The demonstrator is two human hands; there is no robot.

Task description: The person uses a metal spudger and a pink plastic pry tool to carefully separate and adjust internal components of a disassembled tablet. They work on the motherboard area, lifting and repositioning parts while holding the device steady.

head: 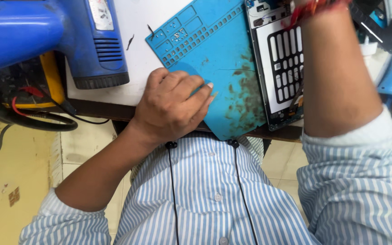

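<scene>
While left hand (171, 106) rests curled on blue mat (223, 50), right hand unseen, grip unknowable.

Bright, even light falls from above, so the white tabletop (134, 54) near the far edge is almost washed out and shadows stay soft, deepest under the table's near edge. The big blue plastic heat gun (46, 36) at far left looks stretched and slightly soft, and the raised right forearm (336, 77) is mildly blurred.
</scene>
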